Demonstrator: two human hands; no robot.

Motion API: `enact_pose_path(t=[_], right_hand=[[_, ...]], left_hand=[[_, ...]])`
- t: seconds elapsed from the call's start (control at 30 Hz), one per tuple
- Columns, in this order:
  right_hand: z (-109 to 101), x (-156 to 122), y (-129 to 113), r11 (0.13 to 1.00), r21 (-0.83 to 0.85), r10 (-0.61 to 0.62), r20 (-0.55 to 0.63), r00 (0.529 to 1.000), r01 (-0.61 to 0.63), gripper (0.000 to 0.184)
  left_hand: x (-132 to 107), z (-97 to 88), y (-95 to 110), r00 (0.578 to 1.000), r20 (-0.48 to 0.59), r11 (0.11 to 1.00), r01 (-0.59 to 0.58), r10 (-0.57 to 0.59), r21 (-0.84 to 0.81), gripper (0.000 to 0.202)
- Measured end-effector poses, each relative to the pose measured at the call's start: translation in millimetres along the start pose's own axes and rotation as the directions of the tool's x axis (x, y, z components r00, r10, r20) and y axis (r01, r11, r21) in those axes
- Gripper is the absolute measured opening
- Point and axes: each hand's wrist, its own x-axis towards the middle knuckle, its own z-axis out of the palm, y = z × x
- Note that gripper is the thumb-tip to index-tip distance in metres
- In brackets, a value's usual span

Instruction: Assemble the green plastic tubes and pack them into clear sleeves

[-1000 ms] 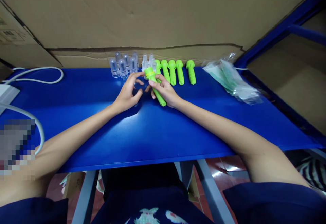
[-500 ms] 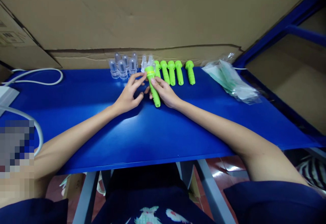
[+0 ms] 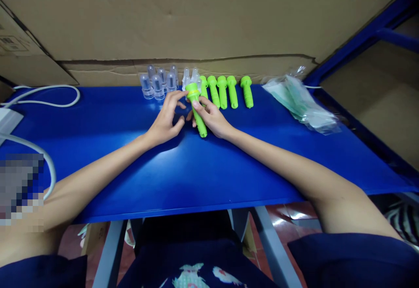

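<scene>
A lime-green flashlight is in my right hand, with the thumb on top of its barrel and the fingers curled around it. Its wide head points away from me and leans slightly left. My left hand is at the left of that head, thumb and fingers apart. The left index fingertip reaches the head's edge, apparently touching it. Just beyond the hands is a row of similar green flashlights. Left of them stand small translucent white caps and several clear plastic bottle-shaped pieces. The right fingers are partly hidden behind the barrel.
A blue table lies beneath everything, backed by a cardboard wall. Clear plastic bags rest at the right. At the left are a white cable and a white box. A blue metal frame borders the right side.
Both hands and the held flashlight stay almost in place; the left index finger shifts slightly against the flashlight's head. The view has moved a little.
</scene>
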Motion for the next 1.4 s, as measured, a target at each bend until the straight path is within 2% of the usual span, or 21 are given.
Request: enact_pose_path(t=[0.1, 0.47, 0.6, 0.7, 0.87, 1.07, 1.4], right_hand=[[2, -1, -2, 1.0, -0.004, -0.001, 0.023, 1.0, 0.001, 0.058], [2, -1, -4, 0.999, -0.038, 0.019, 0.03, 0.999, -0.018, 0.055], [1, -1, -3, 1.0, -0.026, 0.006, 0.058, 0.998, -0.005, 0.06], [1, -1, -3, 1.0, -0.007, -0.019, 0.027, 0.999, 0.019, 0.064], [1, -1, -5, 1.0, -0.011, -0.021, 0.046, 0.999, 0.022, 0.056], [3, -1, -8, 0.998, -0.027, 0.053, 0.057, 0.997, -0.051, 0.059], [3, -1, -7, 0.998, -0.067, 0.028, 0.098, 0.995, -0.021, 0.061]], left_hand=[[0, -0.4, 0, 1.0, -0.024, 1.0, 0.012, -0.012, 0.008, 0.071], [1, -3.8, 2, 0.998, 0.023, 0.998, 0.055, -0.055, 0.017, 0.062], [1, -2.8, 3, 0.999, 0.029, 0.999, 0.03, -0.03, -0.02, 0.057], [0, 0.2, 0, 1.0, 0.005, 0.997, 0.025, -0.025, -0.078, 0.063], [-1, 3.5, -4, 0.998, -0.039, 0.989, 0.037, -0.043, -0.144, 0.064], [1, -0.4, 6, 0.997, -0.057, 0.995, 0.039, -0.044, -0.091, 0.051], [1, -1.6, 6, 0.994, -0.053, 0.992, 0.095, -0.1, -0.085, 0.056]])
